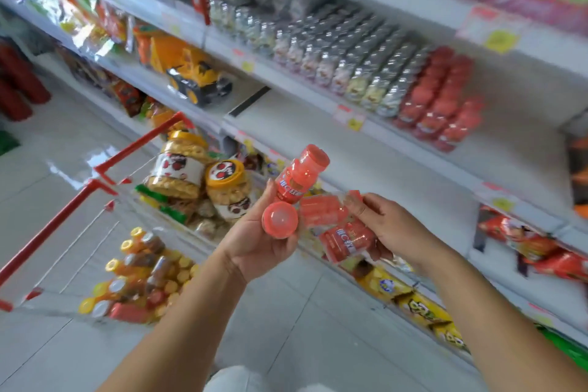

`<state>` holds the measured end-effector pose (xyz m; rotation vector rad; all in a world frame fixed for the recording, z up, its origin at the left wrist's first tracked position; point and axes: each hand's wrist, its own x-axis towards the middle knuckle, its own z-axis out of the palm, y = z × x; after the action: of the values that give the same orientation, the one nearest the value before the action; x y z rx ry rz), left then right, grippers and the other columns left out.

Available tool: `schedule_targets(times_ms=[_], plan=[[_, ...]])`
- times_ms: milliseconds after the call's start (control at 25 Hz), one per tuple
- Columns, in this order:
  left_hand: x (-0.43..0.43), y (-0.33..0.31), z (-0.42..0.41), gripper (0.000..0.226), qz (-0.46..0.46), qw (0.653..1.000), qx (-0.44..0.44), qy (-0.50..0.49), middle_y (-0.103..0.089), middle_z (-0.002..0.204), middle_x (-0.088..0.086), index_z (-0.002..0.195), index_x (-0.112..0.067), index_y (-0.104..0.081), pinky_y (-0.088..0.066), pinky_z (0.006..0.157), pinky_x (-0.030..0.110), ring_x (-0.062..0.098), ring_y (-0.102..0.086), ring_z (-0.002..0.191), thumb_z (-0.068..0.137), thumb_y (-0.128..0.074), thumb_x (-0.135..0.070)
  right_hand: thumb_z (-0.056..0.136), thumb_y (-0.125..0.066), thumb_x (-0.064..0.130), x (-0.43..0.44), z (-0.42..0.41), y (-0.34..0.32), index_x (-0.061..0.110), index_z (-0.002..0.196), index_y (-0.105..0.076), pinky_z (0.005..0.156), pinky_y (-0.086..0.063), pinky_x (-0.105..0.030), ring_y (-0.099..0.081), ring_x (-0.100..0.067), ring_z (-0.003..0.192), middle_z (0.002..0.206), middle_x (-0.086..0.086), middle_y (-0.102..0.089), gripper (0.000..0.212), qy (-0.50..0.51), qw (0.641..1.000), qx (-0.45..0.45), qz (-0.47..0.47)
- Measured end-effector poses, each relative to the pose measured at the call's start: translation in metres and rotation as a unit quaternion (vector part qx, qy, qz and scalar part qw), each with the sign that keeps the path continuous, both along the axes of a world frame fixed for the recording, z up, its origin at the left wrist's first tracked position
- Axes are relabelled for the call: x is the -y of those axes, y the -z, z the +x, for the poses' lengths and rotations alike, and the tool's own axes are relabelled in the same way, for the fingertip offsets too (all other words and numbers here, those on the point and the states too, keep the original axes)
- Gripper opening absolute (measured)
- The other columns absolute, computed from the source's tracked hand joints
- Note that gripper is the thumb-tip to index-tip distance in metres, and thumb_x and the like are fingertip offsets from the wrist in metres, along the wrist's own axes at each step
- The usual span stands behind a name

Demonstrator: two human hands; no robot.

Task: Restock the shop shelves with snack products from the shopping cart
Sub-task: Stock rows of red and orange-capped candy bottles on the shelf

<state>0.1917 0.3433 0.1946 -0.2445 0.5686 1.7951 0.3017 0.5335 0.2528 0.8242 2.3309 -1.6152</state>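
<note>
— What are my hands holding?
— My left hand (254, 245) curls round two red bottles (297, 180). My right hand (389, 227) pinches a clear-wrapped red bottle pack (345, 240), blurred, perhaps two bottles, between shopping cart (47, 232) and shelf (318, 124).

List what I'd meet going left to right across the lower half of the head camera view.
Cart's red handle → biscuit jars → left hand holding red bottles → right hand holding wrapped bottles → red snack packets.
</note>
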Motion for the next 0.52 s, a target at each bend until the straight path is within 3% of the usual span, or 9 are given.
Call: schedule_targets(times_ms=[120,240,320,400,520], plan=[[-0.069,-0.016,0.032,0.064,0.037,0.997,0.041,0.048,-0.067,0.076,0.008,0.083,-0.002,-0.072,-0.057,0.047,0.028,0.021,-0.07,0.065,0.033,-0.102,-0.027,0.084,-0.056,0.058,-0.057,0.038,-0.029,0.018,0.102,-0.059,0.038,-0.033,-0.025,-0.051,-0.018,0.041,0.057,0.001,-0.058,0.044,0.02,0.998,-0.04,0.04],[-0.132,-0.029,0.05,0.063,0.05,0.992,0.069,0.095,-0.07,0.08,0.012,0.088,0.0,-0.073,-0.058,0.047,0.029,0.024,-0.071,0.064,0.039,-0.099,-0.029,0.091,-0.06,0.045,-0.104,0.061,-0.047,0.028,0.109,-0.057,0.038,-0.035,-0.025,-0.052,-0.019,0.042,0.06,0.001,-0.063,0.025,0.062,0.994,-0.08,0.027],[-0.164,-0.03,0.047,0.073,0.056,0.988,0.084,0.115,-0.069,0.081,0.013,0.097,0.002,-0.071,-0.058,0.046,0.031,0.025,-0.071,0.065,0.034,-0.102,-0.021,0.091,-0.062,0.041,-0.133,0.068,-0.054,0.028,0.109,-0.057,0.04,-0.036,-0.027,-0.054,-0.024,0.046,0.067,-0.003,-0.067,0.023,0.096,0.99,-0.09,0.046],[-0.186,-0.026,0.033,0.087,0.075,0.981,0.109,0.142,-0.068,0.078,0.014,0.117,0.002,-0.068,-0.06,0.05,0.033,0.026,-0.072,0.066,0.038,-0.101,-0.014,0.089,-0.064,0.042,-0.165,0.067,-0.059,0.027,0.111,-0.057,0.045,-0.04,-0.03,-0.059,-0.033,0.052,0.079,-0.007,-0.069,0.028,0.161,0.977,-0.099,0.101],[-0.202,-0.014,0.006,0.089,0.105,0.97,0.142,0.165,-0.068,0.079,0.012,0.132,-0.005,-0.063,-0.062,0.058,0.034,0.025,-0.072,0.071,0.05,-0.098,-0.016,0.089,-0.063,0.048,-0.224,0.051,-0.068,0.033,0.119,-0.051,0.048,-0.053,-0.029,-0.066,-0.026,0.069,0.101,-0.004,-0.066,0.036,0.222,0.933,-0.05,0.28]])
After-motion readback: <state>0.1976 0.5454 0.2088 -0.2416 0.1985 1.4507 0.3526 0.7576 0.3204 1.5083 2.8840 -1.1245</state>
